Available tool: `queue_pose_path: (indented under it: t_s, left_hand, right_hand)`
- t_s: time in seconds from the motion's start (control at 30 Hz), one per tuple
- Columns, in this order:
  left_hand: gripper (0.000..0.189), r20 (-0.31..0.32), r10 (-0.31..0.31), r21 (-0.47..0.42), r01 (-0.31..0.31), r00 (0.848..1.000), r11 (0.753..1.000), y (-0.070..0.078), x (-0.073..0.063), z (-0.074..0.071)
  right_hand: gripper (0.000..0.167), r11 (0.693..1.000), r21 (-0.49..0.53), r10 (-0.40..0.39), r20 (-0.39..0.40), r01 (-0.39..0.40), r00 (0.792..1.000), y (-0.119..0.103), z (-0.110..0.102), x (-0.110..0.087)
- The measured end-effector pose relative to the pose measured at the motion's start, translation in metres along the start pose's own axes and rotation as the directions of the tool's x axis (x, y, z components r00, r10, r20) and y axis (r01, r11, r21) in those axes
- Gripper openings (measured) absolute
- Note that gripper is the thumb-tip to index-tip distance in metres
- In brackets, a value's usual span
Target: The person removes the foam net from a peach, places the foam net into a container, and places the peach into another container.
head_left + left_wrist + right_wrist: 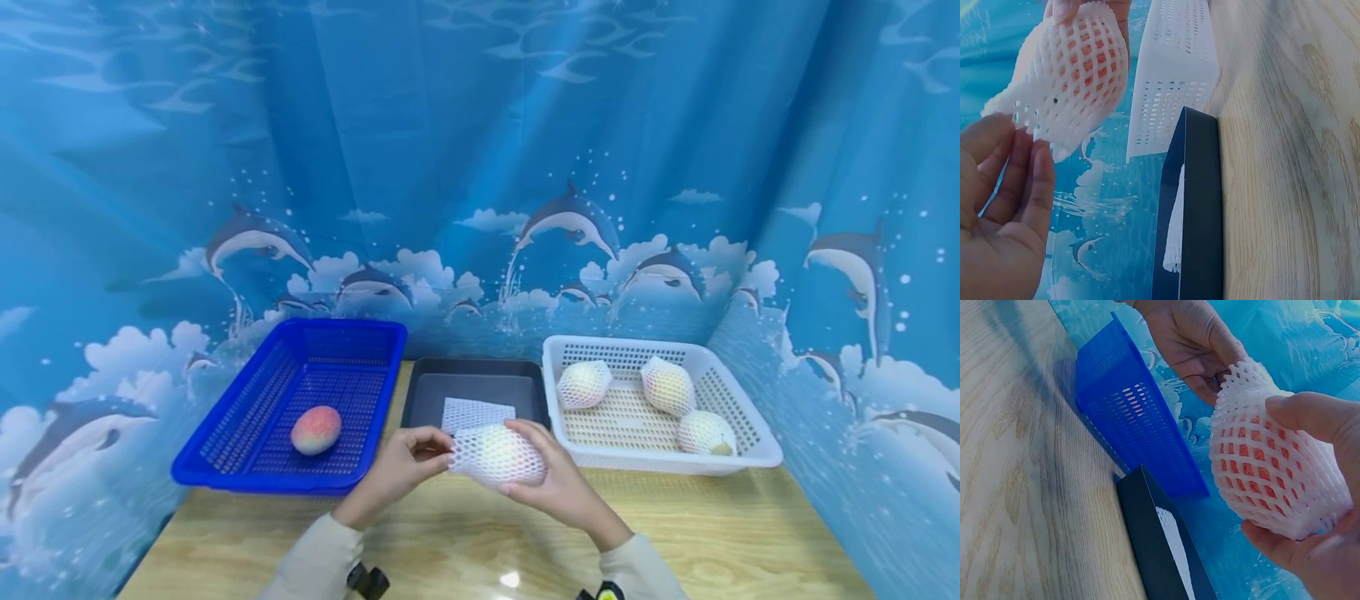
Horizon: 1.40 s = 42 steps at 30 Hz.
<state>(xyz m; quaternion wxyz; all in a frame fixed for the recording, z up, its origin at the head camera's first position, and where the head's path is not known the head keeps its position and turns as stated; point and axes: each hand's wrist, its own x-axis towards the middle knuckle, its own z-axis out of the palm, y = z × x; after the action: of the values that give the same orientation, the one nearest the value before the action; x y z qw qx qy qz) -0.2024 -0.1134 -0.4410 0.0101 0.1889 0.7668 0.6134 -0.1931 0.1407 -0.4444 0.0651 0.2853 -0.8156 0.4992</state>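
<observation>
My right hand (558, 487) grips a peach wrapped in a white foam net (501, 457), held above the table in front of the dark tray. Reddish skin shows through the mesh in both wrist views. The net's loose end is pinched by the fingertips of my left hand (397, 468). That end (1025, 115) extends past the fruit toward the left hand. Behind the hands, a flat white foam net (476, 412) lies in the dark tray (472, 367). A bare pink peach (316, 430) rests in the blue basket (281, 482) on the left.
At right stands a white basket (652, 460) with three net-wrapped fruits, among them one (703, 432) near its front right corner. All containers sit on a wooden table (465, 550). A blue dolphin-print curtain (450, 167) hangs behind and along both sides.
</observation>
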Motion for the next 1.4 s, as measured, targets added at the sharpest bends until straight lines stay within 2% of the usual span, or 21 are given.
queue_pose_path:
  t_s: [0.13,0.27,0.57,0.9,1.03,1.2,1.4]
  left_hand:
    - [0.023,0.023,0.001,-0.042,0.000,1.000,0.999,0.002,-0.001,0.000]
    - [0.032,0.015,-0.014,-0.075,0.015,1.000,0.997,0.003,-0.001,0.001]
    - [0.037,0.024,0.010,-0.113,-0.008,1.000,0.994,0.001,0.001,0.005]
    - [0.046,0.040,-0.016,-0.143,0.021,0.999,0.990,0.005,0.001,0.011]
    - [0.052,0.062,-0.023,-0.136,0.032,0.998,0.990,0.009,0.001,0.011]
    - [0.060,0.099,0.002,-0.101,0.008,0.995,0.995,0.011,0.001,0.013]
    - [0.066,0.102,0.018,-0.091,-0.009,0.995,0.996,0.008,0.004,0.018]
  right_hand:
    - [0.077,1.000,-0.004,-0.001,-0.002,0.001,1.000,-0.001,0.001,0.000]
    - [0.077,1.000,-0.004,0.000,-0.002,0.000,1.000,-0.001,0.002,0.001]
    - [0.077,1.000,0.011,0.007,-0.009,-0.007,1.000,-0.004,0.003,0.003]
    - [0.077,0.999,0.042,0.016,-0.018,-0.015,1.000,-0.003,0.003,0.002]
    - [0.077,0.998,0.066,0.013,-0.024,-0.011,1.000,-0.001,0.003,0.002]
    - [0.078,0.996,0.087,0.020,-0.033,-0.017,0.999,0.001,0.004,0.002]
    - [0.077,0.993,0.114,0.016,-0.054,-0.009,0.998,0.003,0.004,0.002]
